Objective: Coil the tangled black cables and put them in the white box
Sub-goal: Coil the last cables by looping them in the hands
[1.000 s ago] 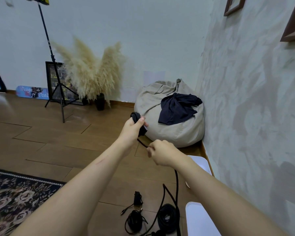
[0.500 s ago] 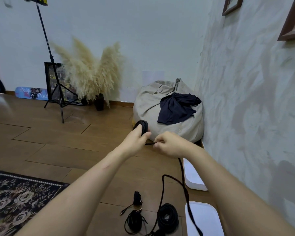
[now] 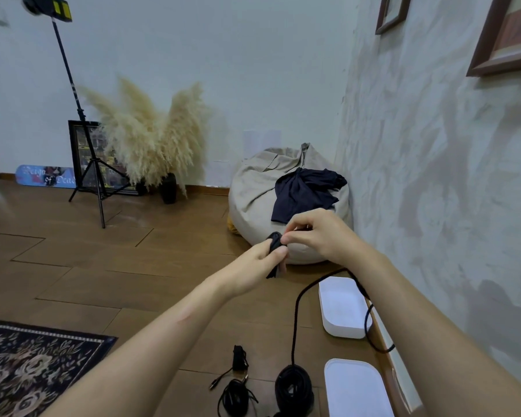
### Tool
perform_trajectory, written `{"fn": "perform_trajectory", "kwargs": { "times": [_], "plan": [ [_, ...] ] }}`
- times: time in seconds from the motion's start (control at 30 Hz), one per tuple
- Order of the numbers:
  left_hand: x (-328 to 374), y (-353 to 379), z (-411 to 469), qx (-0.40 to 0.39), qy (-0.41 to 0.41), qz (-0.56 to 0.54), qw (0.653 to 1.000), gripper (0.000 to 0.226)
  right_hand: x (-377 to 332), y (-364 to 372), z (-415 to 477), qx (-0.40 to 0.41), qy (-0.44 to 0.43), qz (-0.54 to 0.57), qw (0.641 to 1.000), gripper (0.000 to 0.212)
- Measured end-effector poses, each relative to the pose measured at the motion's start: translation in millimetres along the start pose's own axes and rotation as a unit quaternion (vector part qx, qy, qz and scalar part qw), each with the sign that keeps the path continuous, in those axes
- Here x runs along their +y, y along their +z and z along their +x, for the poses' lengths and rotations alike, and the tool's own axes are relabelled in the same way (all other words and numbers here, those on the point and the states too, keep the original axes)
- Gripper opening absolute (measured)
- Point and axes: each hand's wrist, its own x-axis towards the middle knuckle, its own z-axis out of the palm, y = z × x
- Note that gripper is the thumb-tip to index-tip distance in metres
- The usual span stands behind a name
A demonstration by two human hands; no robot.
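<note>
Rug (image 3: 27,362) at 8 o'clock; tripod (image 3: 86,164) and dried grass (image 3: 151,136) at 10 o'clock. Neither affects the work.

Floor, 6 o'clock: small cable bundle (image 3: 236,397), with a larger coil (image 3: 294,386) just beside it on the right.

Centre: left hand (image 3: 257,263) is clenched around a small coil (image 3: 275,246), thumb pressed on top. Right hand (image 3: 316,233), touching it, pinches the loose cable (image 3: 295,320) at the coil. That cable hangs down to the larger coil and loops under the right forearm.

Box (image 3: 342,305) at 4 o'clock; lid (image 3: 355,386) at 5 o'clock.

Risk: the hanging cable may drag the floor coil apart, or snag the box edge, if pulled hard. A loosened thumb would let the held coil spring open.
</note>
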Motion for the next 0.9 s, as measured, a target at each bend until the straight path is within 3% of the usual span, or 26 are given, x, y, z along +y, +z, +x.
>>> {"fn": "perform_trajectory", "kwargs": {
  "times": [0.13, 0.33, 0.4, 0.53, 0.67, 0.77, 0.9],
  "plan": [
    [1.1, -6.5, 0.8, 0.020, 0.012, -0.034, 0.999, 0.035, 5.1, -3.5, 1.8, 0.007, -0.014, 0.092, 0.996, 0.003],
    [0.3, -17.8, 1.8, 0.044, 0.012, -0.063, 0.997, 0.031, 22.0, -0.6, 2.7, 0.026, 0.014, 0.122, 0.992, 0.014],
    [0.2, -16.8, 1.9, 0.056, 0.007, -0.068, 0.996, 0.033, 24.6, 8.7, 2.1, 0.061, 0.027, 0.084, 0.994, 0.017],
    [-5.0, -10.7, 4.5, 0.104, -0.023, -0.068, 0.992, 0.030, 23.3, 29.7, 9.0, 0.139, 0.041, -0.115, 0.983, 0.026],
    [-6.6, -10.5, 6.6, 0.149, -0.036, -0.067, 0.986, 0.029, 21.1, 57.0, 20.1, 0.106, 0.111, -0.127, 0.980, 0.027],
    [-6.5, -8.9, 6.1, 0.153, -0.037, -0.056, 0.986, 0.030, 25.5, 66.8, 19.4, 0.118, 0.179, -0.099, 0.972, 0.034],
    [-7.6, -5.4, 6.1, 0.150, -0.037, -0.046, 0.987, 0.030, 30.1, 66.2, 18.8, 0.135, 0.211, -0.094, 0.964, 0.026]
  ]
}}
